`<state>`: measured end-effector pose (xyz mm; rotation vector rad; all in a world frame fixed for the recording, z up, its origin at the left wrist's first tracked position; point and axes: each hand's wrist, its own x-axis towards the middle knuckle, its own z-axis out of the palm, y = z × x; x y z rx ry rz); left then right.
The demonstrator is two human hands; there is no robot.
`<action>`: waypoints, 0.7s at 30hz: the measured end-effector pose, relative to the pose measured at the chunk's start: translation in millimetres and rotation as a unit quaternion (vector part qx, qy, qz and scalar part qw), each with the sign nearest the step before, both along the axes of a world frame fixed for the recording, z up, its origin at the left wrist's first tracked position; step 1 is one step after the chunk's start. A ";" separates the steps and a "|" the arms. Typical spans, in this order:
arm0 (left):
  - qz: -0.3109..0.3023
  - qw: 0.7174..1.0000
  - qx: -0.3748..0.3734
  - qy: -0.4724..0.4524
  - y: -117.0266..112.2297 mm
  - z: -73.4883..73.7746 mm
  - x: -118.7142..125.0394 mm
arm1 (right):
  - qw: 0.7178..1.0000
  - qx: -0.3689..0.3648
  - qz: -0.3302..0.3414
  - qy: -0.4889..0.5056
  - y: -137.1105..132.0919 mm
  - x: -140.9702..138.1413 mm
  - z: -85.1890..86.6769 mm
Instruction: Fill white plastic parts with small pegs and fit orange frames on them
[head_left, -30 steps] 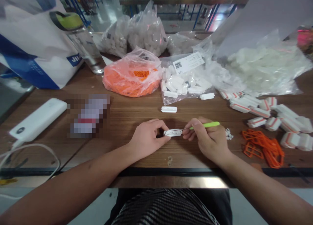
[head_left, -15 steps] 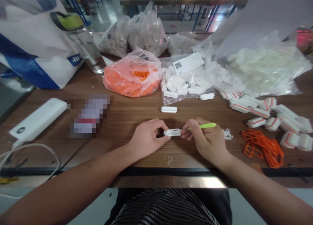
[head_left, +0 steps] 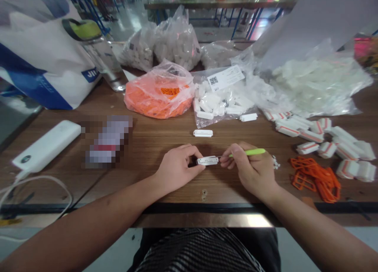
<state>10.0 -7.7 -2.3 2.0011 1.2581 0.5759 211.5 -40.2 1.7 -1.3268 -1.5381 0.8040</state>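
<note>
My left hand (head_left: pixel 176 166) pinches a small white rectangular plastic part (head_left: pixel 208 160) against the wooden table (head_left: pixel 153 140), fingers curled round its left end. My right hand (head_left: pixel 249 170) grips a thin tool with a lime green handle (head_left: pixel 254 151), held like a pen; its metal tip touches the right end of the white part. Another loose white part (head_left: pixel 203 133) lies just beyond my hands. A small cluster of tiny white pieces (head_left: pixel 275 161) sits right of my right hand.
Orange frames (head_left: pixel 317 178) lie at right beside finished white-and-orange pieces (head_left: pixel 325 140). Bags of orange parts (head_left: pixel 159 93) and white parts (head_left: pixel 221 98) sit behind. A white power bank (head_left: pixel 45 145) with cable, a bottle (head_left: pixel 102 53) and a blue-white bag (head_left: pixel 38 55) stand left.
My right hand shifted the green tool slightly left and back right along the part. The view tilted down a little. My left hand kept its hold.
</note>
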 end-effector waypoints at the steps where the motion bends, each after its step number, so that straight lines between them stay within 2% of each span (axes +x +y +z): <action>1: -0.002 1.000 0.002 -0.002 0.2 -0.2 -0.1 | 1.000 -0.001 0.004 0.003 0.6 -0.2 0.0; 12: -0.003 1.000 0.002 0.002 0.0 1.1 -0.5 | 0.999 -0.046 -0.007 0.014 5.7 -0.9 2.8; 16: -0.008 1.000 0.008 0.009 0.4 1.2 -0.6 | 0.997 -0.065 -0.015 0.046 8.0 -0.3 3.2; 21: -0.012 1.000 0.013 0.017 1.3 0.3 -0.9 | 0.997 -0.058 -0.016 0.052 7.9 -0.5 0.1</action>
